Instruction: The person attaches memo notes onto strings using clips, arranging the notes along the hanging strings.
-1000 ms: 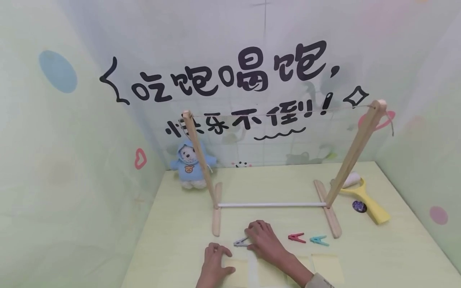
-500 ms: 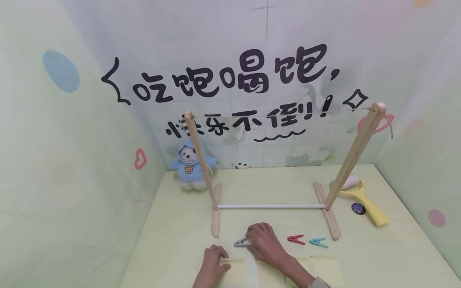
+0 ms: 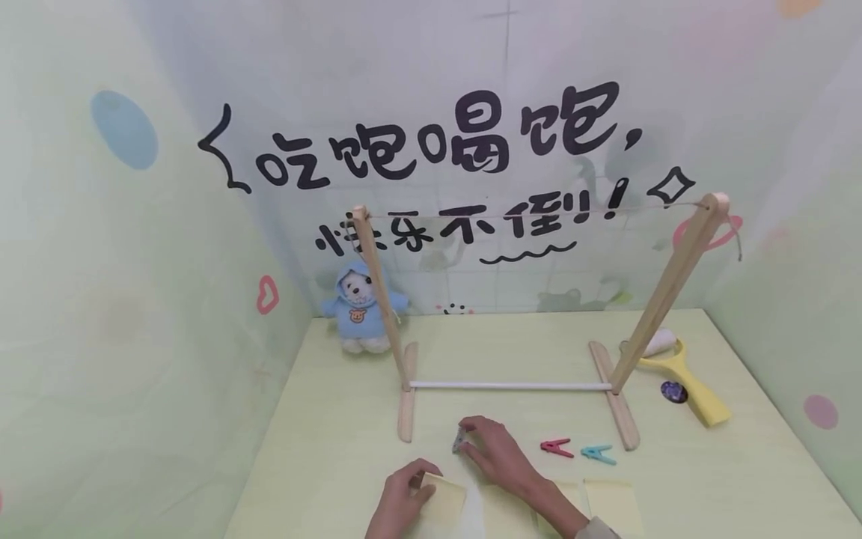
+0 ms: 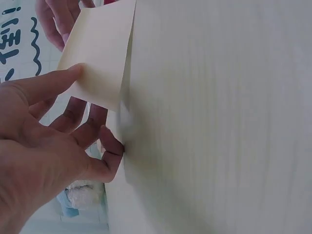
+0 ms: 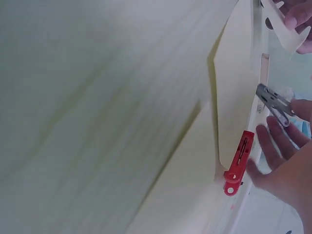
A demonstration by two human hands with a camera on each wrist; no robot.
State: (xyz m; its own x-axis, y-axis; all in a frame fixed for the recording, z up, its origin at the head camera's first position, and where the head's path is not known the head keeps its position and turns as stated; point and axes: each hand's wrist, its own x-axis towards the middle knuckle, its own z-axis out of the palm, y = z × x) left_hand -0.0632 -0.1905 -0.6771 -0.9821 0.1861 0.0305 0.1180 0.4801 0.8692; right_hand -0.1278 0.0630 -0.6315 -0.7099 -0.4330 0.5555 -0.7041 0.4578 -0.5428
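Note:
My left hand pinches a pale yellow paper square between thumb and fingers. In the left wrist view the paper is tilted up, its near edge above the table. To the right, my right hand pinches a grey clothespin; the right wrist view shows this clothespin between thumb and fingers, off the table. A red clothespin and a teal clothespin lie right of that hand. More yellow squares lie in front, among them one at the right; my right forearm partly covers others.
Behind the hands stands a wooden frame with a white rod low down and a string across its top. A plush toy sits at back left. A yellow-handled lint roller and a dark purple disc lie at right.
My left hand has pinched the yellow paper square and lifted it into a tilt. The grey clothespin, flat on the table before, is now picked up and turned in my right hand.

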